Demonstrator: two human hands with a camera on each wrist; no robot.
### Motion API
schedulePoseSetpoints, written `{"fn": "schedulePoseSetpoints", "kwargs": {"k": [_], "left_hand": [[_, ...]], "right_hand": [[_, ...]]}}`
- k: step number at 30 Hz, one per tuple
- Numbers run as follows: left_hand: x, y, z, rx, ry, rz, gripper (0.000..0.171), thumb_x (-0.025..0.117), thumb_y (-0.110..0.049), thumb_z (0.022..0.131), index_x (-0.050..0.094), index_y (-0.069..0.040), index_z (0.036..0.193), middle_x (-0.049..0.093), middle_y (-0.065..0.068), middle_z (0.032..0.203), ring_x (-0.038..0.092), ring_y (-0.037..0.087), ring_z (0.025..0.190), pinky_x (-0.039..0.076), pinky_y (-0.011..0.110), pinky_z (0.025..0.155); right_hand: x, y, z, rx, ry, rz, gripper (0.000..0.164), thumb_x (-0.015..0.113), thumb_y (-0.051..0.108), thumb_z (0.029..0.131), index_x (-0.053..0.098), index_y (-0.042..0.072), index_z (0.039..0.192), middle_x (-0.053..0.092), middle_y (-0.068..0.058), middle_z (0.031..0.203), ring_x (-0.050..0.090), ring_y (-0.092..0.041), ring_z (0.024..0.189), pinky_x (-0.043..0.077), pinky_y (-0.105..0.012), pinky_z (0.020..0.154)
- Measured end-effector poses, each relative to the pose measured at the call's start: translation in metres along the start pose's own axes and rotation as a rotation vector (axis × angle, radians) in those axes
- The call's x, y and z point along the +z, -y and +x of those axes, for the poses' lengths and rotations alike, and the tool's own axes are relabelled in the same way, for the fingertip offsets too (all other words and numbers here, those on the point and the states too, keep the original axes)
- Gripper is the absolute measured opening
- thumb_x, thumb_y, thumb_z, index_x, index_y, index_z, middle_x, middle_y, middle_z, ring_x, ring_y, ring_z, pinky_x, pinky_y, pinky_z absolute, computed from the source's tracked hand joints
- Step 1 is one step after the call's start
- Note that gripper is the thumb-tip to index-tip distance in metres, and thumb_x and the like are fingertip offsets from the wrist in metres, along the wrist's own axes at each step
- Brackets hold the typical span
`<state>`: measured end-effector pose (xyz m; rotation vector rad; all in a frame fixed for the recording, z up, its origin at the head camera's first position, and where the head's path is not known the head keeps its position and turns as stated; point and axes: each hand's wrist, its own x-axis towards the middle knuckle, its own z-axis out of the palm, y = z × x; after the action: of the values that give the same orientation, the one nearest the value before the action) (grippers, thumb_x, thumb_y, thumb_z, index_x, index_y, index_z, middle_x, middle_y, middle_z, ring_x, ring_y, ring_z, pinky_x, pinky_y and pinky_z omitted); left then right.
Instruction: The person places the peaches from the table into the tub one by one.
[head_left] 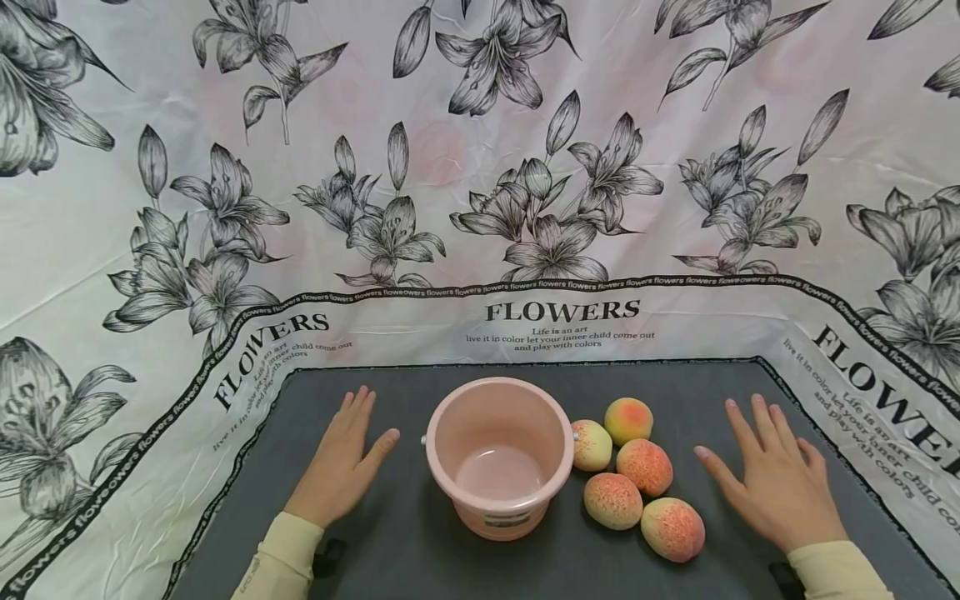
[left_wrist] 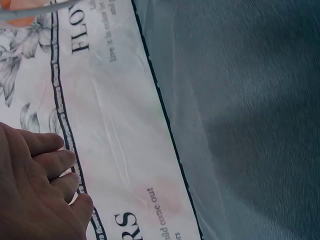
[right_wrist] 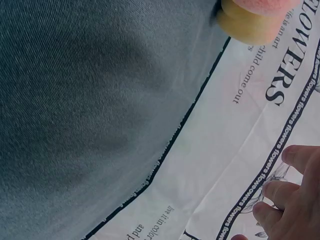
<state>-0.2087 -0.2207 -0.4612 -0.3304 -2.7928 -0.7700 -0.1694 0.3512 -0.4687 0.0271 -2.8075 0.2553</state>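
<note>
A pink plastic bucket [head_left: 501, 492] stands upright in the middle of the dark cloth, its inside bare. Several red-and-yellow peaches [head_left: 645, 467] lie in a loose group just right of it; the leftmost one overlaps the bucket's edge in the head view. To the bucket's left is my left hand [head_left: 341, 458], fingers straight, thumb spread, holding nothing. My right hand [head_left: 776, 479] is spread on the far side of the peaches, apart from them and holding nothing. In the right wrist view, part of a peach [right_wrist: 250, 25] shows at the top.
Under everything lies a dark grey cloth area [head_left: 375, 567] with a white border printed with "FLOWERS" lettering [head_left: 562, 311]. Behind it rises a white sheet with black lily drawings [head_left: 555, 192]. Pale yellow sleeves [head_left: 281, 554] cover both forearms.
</note>
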Motion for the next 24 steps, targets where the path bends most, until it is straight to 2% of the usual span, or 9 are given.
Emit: {"fn": "schedulePoseSetpoints", "kwargs": {"k": [3,8,11,14,18,20,22,24], "left_hand": [[0.005,-0.007,-0.002,0.006,0.007,-0.067,0.074,0.044,-0.059,0.103,0.018,-0.026,0.163,0.014,-0.003,0.170,0.008,0.026,0.159,0.018,0.063,0.122],[0.007,-0.024,-0.006,-0.002,0.017,-0.273,0.061,0.043,-0.053,0.105,0.020,-0.039,0.160,0.019,-0.013,0.168,0.017,0.020,0.157,0.023,0.061,0.121],[0.007,-0.034,-0.007,0.021,-0.012,-0.353,0.055,0.044,-0.046,0.107,0.025,-0.040,0.158,0.026,-0.014,0.165,0.026,0.017,0.154,0.027,0.057,0.122],[0.006,-0.043,-0.007,0.048,-0.036,-0.395,0.054,0.047,-0.040,0.107,0.028,-0.041,0.157,0.031,-0.013,0.164,0.031,0.016,0.152,0.029,0.055,0.121],[0.007,-0.052,-0.008,0.080,-0.032,-0.414,0.060,0.054,-0.036,0.104,0.027,-0.042,0.157,0.032,-0.011,0.164,0.035,0.019,0.150,0.034,0.054,0.118],[0.009,-0.056,-0.009,0.098,-0.008,-0.434,0.067,0.061,-0.036,0.101,0.025,-0.041,0.158,0.031,-0.010,0.164,0.037,0.021,0.149,0.037,0.053,0.117],[0.012,-0.059,-0.010,0.117,0.026,-0.462,0.079,0.069,-0.036,0.096,0.022,-0.040,0.159,0.030,-0.009,0.165,0.036,0.022,0.150,0.037,0.053,0.117],[0.015,-0.062,-0.011,0.131,0.061,-0.492,0.095,0.079,-0.036,0.087,0.019,-0.039,0.160,0.028,-0.008,0.165,0.036,0.022,0.150,0.037,0.054,0.116]], "right_hand": [[0.002,0.001,-0.002,0.002,0.000,0.000,0.090,0.049,0.066,0.097,0.012,0.018,0.164,0.002,-0.023,0.168,-0.004,-0.043,0.156,0.015,-0.077,0.102],[0.004,0.001,-0.005,-0.004,-0.002,0.013,0.090,0.050,0.066,0.097,0.012,0.019,0.164,0.005,-0.025,0.168,-0.003,-0.043,0.156,0.015,-0.077,0.102],[0.005,0.001,-0.006,-0.002,0.006,0.018,0.090,0.049,0.066,0.097,0.011,0.020,0.164,0.005,-0.025,0.168,-0.003,-0.044,0.155,0.015,-0.077,0.101],[0.006,0.002,-0.008,0.005,0.021,0.021,0.090,0.049,0.066,0.097,0.011,0.019,0.164,0.003,-0.025,0.168,-0.002,-0.045,0.155,0.015,-0.077,0.101],[0.006,0.007,-0.009,0.014,0.047,0.029,0.091,0.048,0.067,0.097,0.011,0.018,0.164,0.004,-0.026,0.167,-0.002,-0.045,0.155,0.015,-0.076,0.102],[0.006,0.011,-0.011,0.013,0.060,0.047,0.090,0.048,0.066,0.098,0.011,0.017,0.164,0.005,-0.026,0.167,0.000,-0.046,0.155,0.016,-0.076,0.100],[0.004,0.017,-0.014,0.001,0.069,0.072,0.088,0.049,0.064,0.099,0.010,0.018,0.164,0.007,-0.025,0.167,0.006,-0.047,0.154,0.020,-0.076,0.098],[0.001,0.025,-0.017,-0.021,0.061,0.103,0.087,0.051,0.061,0.099,0.012,0.019,0.164,0.013,-0.025,0.167,0.018,-0.050,0.151,0.025,-0.077,0.095]]}}
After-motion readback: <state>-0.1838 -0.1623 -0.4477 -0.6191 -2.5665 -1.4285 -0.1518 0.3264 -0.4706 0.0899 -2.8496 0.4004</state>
